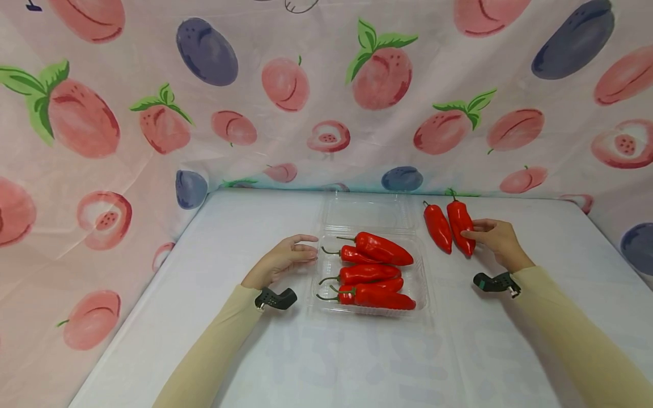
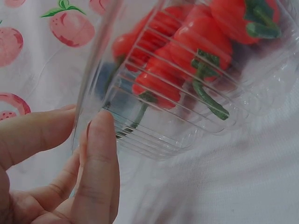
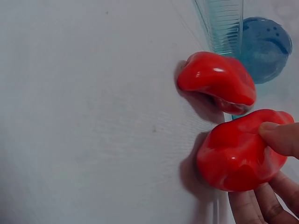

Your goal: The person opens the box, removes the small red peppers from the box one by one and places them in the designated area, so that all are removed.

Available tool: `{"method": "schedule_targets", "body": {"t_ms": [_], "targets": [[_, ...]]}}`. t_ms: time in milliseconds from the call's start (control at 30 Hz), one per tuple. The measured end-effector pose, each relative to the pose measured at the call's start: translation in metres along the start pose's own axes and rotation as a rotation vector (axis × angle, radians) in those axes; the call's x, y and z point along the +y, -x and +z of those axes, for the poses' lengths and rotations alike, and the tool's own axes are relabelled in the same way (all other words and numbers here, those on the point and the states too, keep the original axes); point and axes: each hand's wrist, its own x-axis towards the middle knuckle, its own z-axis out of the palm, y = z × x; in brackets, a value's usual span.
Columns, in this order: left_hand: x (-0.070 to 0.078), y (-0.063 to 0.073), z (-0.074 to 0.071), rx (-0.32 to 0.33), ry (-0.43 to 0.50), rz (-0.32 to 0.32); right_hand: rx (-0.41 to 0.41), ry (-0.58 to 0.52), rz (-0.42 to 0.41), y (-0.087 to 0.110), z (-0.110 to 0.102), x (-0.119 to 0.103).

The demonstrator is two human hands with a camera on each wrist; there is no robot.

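A clear plastic container (image 1: 424,277) holds several long red peppers (image 1: 384,297), their green stems pointing left. At its left side, my left hand (image 1: 287,256) pinches the rim; in the left wrist view the thumb (image 2: 42,133) lies on one side of the thin plastic edge and the fingers on the other. Right of the container two more red peppers lie side by side on the table. My right hand (image 1: 496,240) holds the nearer-right pepper (image 1: 459,218), thumb on top and fingers beneath in the right wrist view. The other pepper (image 1: 437,226) rests just left of it.
The container's clear lid (image 1: 368,213) lies folded back behind it. A white cloth covers the table (image 1: 285,362), and a fruit-print cloth (image 1: 326,68) hangs at the back and left. Dark camera mounts (image 1: 278,298) sit on both wrists.
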Motion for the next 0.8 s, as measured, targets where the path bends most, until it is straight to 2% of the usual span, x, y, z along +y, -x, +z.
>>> {"method": "schedule_targets", "body": {"t_ms": [500,800], "targets": [[-0.0007,0.0012,-0.0009,-0.015,-0.018,0.003,-0.009,0.025,0.027,-0.0045,0.0012,0.0000],[0.0005,0.0020,-0.0001,0.010,-0.034,-0.016,-0.025,0.019,0.056,-0.0073,0.0010,-0.0013]]}}
